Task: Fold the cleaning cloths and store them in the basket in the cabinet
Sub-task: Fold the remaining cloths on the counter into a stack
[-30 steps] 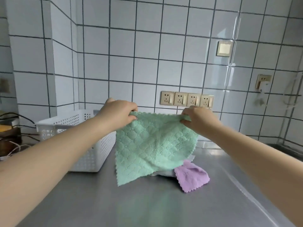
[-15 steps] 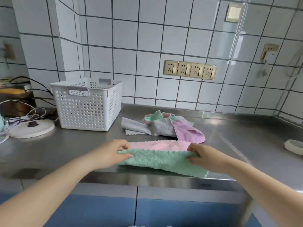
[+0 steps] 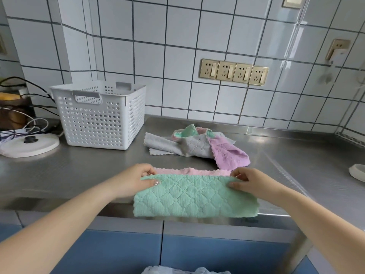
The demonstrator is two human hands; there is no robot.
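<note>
A green quilted cloth (image 3: 195, 196) lies folded at the steel counter's front edge, over a pink cloth (image 3: 189, 171) whose far edge shows behind it. My left hand (image 3: 136, 179) pinches the green cloth's upper left corner. My right hand (image 3: 248, 180) pinches its upper right corner. Behind them sits a loose pile of cloths (image 3: 193, 144), grey, green and pink, with a purple cloth (image 3: 229, 155) on its right. A white perforated basket (image 3: 98, 115) stands at the back left, and I see nothing inside it from here.
A white round disc (image 3: 29, 145) with cables lies left of the basket. A white dish (image 3: 357, 173) sits at the counter's right edge. Wall sockets (image 3: 234, 71) line the tiles. Blue cabinet fronts (image 3: 126, 252) run below the steel counter (image 3: 79, 175).
The green cloth, held up by its top corners a second ago, has come down onto the pink cloth at the counter's front and now lies folded. Both hands still hold its corners.
</note>
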